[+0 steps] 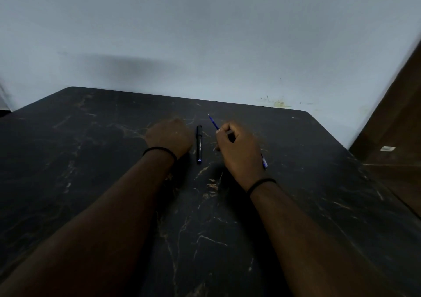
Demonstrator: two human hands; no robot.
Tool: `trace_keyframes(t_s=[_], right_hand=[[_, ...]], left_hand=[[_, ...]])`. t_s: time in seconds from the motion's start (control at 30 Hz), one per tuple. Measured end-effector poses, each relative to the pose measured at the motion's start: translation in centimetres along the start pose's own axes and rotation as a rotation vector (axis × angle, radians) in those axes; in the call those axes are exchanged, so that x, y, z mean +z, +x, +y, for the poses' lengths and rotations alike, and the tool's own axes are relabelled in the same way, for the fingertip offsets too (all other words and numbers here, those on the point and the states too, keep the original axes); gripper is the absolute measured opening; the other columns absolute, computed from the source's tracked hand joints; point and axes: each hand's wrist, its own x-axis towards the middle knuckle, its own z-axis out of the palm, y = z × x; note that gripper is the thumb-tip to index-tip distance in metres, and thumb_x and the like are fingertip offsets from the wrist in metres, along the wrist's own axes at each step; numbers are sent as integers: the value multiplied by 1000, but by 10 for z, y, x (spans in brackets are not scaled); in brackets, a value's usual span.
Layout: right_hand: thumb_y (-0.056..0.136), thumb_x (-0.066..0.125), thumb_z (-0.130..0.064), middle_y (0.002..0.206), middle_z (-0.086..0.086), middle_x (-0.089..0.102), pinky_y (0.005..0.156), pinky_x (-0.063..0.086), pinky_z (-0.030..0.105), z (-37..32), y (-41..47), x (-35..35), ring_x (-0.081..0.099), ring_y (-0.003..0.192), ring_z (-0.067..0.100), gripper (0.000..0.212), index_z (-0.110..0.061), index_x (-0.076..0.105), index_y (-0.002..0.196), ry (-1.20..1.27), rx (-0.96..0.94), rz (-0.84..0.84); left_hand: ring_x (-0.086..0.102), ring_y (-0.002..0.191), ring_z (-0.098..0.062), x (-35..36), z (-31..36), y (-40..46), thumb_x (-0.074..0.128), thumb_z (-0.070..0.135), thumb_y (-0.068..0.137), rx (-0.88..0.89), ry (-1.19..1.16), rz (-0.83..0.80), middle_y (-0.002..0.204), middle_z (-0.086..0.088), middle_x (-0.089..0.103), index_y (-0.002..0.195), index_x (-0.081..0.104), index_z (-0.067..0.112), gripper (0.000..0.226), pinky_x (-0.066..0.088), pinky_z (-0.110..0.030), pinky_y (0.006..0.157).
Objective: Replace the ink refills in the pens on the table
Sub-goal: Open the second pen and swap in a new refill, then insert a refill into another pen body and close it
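on a dark worktop (296, 205), black with thin pale marble-like veins and rounded far corners, a black pen (199, 144) lies flat between two hands. its long axis runs near to far, almost straight away from the viewer. it is a slim, smooth cylinder with faint pale lettering along its side and a small violet glint at its near end; its far end looks like a cap, though the detail is too dim to be sure.

the left hand (169, 137) rests on the worktop just left of the pen, knuckles up, fingers curled under into a loose fist; nothing shows in it, though the palm is hidden. a thin black band (159, 150) circles that wrist.

the right hand (239, 151) sits just right of the pen, fingers closed around a thin blue refill (213, 122). the refill is a narrow straight rod, slanting up and away to the far left, ending in a fine pale tip. at the near right edge of this hand a small blue and white piece (264, 161) pokes out; whether it belongs to the same refill cannot be told. a second black band (260, 184) circles the right wrist.

behind the worktop stands a plain, matte, pale grey-blue wall (205, 35) with a few small marks low on the right. at the far right is a brown wooden surface (398, 126).
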Motion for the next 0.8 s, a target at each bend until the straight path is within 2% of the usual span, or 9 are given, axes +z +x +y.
trace_keyframes(t_s=[0.1, 0.17, 0.27, 0.37, 0.47, 0.6, 0.73, 0.8], right_hand=[[93, 52, -39, 74, -5, 69, 69, 58, 38, 0, 1, 1, 68, 70, 12, 16, -30, 58, 80, 35, 6, 40], [94, 54, -38, 76, -6, 70, 68, 58, 38, -2, 2, 1, 68, 72, 10, 15, -35, 58, 80, 97, 14, 97], [94, 55, -37, 79, -8, 71, 68, 59, 45, -8, 5, -4, 69, 71, 14, 16, -44, 56, 80, 198, 7, 244], [95, 55, -35, 84, -11, 72, 71, 58, 45, -12, 8, -11, 70, 74, 14, 17, -48, 54, 84, 255, -35, 382], [96, 55, -32, 88, -10, 72, 71, 58, 36, -13, 8, -13, 70, 77, 12, 13, -43, 53, 91, 285, -58, 432], [96, 55, -33, 85, -12, 72, 68, 55, 24, -13, 7, -12, 67, 76, 1, 7, -39, 53, 94, 274, -73, 434], [95, 56, -35, 82, -13, 71, 72, 58, 32, -12, 9, -9, 67, 78, 0, 13, -45, 52, 88, 254, -78, 391], [94, 56, -36, 83, -12, 72, 73, 59, 34, -11, 9, -8, 67, 77, 0, 9, -42, 54, 89, 259, -69, 360]], left_hand=[[63, 98, -36, 2, 1, 0, 53, 29, 91, -38, -118, 110, 106, -14, 65, 122, 49, 7, 39, 45, -39, 75], [63, 83, -32, 1, 2, 0, 57, 30, 88, -8, -309, 256, 88, -6, 62, 115, 46, 12, 34, 47, -38, 72], [55, 58, -16, -3, 11, -6, 57, 32, 91, 251, -598, 417, 64, 7, 51, 94, 49, 21, 14, 43, -29, 56], [49, 50, -5, -3, 24, -21, 61, 28, 88, 527, -676, 380, 55, 9, 49, 88, 59, 22, 6, 38, -22, 50], [51, 53, -3, 3, 31, -27, 65, 25, 83, 628, -712, 217, 65, 8, 61, 93, 69, 21, 11, 39, -23, 52], [49, 51, 11, 5, 33, -24, 71, 32, 81, 679, -743, 100, 69, 13, 64, 100, 72, 23, 21, 29, -13, 49], [49, 47, 12, 7, 40, -26, 69, 24, 74, 649, -813, 72, 58, 24, 58, 84, 70, 29, 11, 27, -4, 46], [52, 49, 8, 9, 43, -25, 68, 21, 76, 613, -785, 80, 62, 19, 63, 82, 74, 22, 9, 33, -10, 50]])
